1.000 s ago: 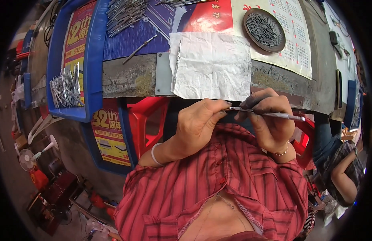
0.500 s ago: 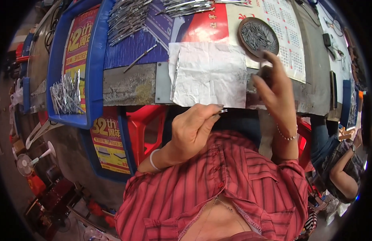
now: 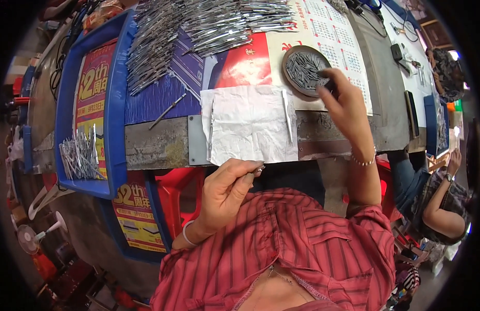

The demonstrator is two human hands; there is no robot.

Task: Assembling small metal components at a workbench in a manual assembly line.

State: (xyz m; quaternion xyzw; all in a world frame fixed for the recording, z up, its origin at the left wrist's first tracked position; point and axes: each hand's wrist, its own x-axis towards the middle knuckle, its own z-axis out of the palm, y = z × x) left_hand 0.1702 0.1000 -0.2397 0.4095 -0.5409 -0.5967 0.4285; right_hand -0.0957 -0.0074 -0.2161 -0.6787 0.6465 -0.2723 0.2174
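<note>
My left hand [image 3: 224, 191] is closed just in front of the table edge, thumb and fingertips pinching a small shiny metal piece [image 3: 259, 168], mostly hidden by the fingers. My right hand [image 3: 348, 106] reaches to the right rim of a round brown dish [image 3: 289, 83] filled with short grey metal pins [image 3: 304, 68]. Its thumb and index finger look apart, with nothing visible between them. Crumpled white paper [image 3: 248, 122] lies between the hands. On it, one slim metal rod [image 3: 211, 127] lies along the left side and a slim silver tool [image 3: 287, 116] along the right.
Heaps of slim metal tools [image 3: 209, 26] cover the far table. A single rod [image 3: 167, 111] lies left of the paper. A blue tray [image 3: 115, 119] at the left holds a bundle of metal pieces [image 3: 82, 155]. Below are a red stool [image 3: 172, 192] and, far right, another person [image 3: 442, 207].
The view has shifted, so the table sits lower and further left. A slim silver tool now shows on the paper's right side, where none was visible. My right hand is at the dish's right rim.
</note>
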